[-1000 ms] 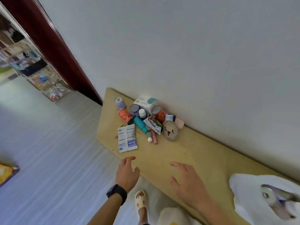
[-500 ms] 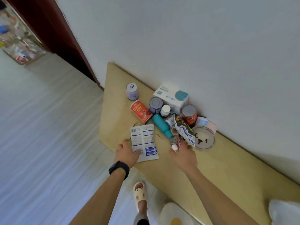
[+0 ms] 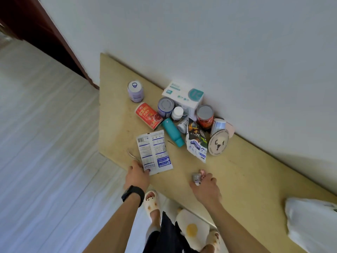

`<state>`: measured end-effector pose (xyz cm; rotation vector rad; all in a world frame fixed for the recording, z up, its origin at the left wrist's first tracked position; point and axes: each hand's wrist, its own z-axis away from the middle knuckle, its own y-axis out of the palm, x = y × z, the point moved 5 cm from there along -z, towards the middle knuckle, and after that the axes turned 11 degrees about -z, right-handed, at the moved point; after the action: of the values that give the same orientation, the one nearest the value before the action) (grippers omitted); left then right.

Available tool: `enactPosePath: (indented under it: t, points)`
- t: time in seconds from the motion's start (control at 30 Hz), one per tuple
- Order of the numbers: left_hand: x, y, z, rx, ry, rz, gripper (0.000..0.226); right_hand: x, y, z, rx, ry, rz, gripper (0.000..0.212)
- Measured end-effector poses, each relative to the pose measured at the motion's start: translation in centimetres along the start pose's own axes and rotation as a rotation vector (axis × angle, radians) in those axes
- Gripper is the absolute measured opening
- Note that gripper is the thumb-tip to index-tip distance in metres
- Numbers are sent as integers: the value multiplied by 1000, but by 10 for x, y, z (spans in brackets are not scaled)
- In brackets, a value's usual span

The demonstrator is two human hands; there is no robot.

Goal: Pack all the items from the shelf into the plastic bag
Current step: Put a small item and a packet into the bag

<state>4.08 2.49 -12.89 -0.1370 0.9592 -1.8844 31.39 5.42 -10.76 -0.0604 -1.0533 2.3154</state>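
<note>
Your left hand [image 3: 137, 175]: pinches the near corner of the sachet [image 3: 154, 151], thumb on top, at the front edge of the shelf [image 3: 246, 170]. There is a black watch [image 3: 132, 195] on your wrist.
Your right hand [image 3: 205, 187]: fingers curled round small items [image 3: 197, 177]. A silvery one and a pink bit show past your fingertips, too small to name. The hand is low over the shelf, right of the sachet and apart from the pile.
Sachet: white and blue, lying flat with its far end toward the pile.
Pile: gathered against the wall [image 3: 218, 42].
Back of pile: the box [image 3: 183, 94] touches the wall, and the purple can [image 3: 135, 92] stands alone to its left.
Middle of pile: a grey can [image 3: 165, 106], a white bottle [image 3: 177, 113] and an upright red can [image 3: 205, 115] stand in front of the box. A second red can [image 3: 148, 115] lies on its side at the left.
Front of pile: the teal bottle [image 3: 172, 132] lies on its side, the snack bag [image 3: 197, 143] just to its right, and the round disc [image 3: 218, 142] leans beside that.
Bag [image 3: 310, 221]: white plastic, on the shelf at your far right and well apart from the pile. It is cut off by the frame edge, so you cannot tell where its mouth is.
Floor: your slippers [image 3: 151, 202] show below the shelf edge.
</note>
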Motion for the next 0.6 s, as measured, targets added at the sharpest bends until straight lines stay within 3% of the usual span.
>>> enactPosePath:
  t: [0.27,0.4,0.5,0.6]
  points:
    - [-19,-11,-15,10,-26,60,34,-15,-7,-11,-14,-73,-62,64]
    - [-35,-26,-28,-100,5,118,51,-25,-6,-15,8,-15,-122,53]
    - [-56,-33,-36,-93,42,90,61,-35,-10,-11,51,38,-382,38]
    - [-62,-32,-53,-56,-63,51,78,-42,-18,3,127,91,-753,37]
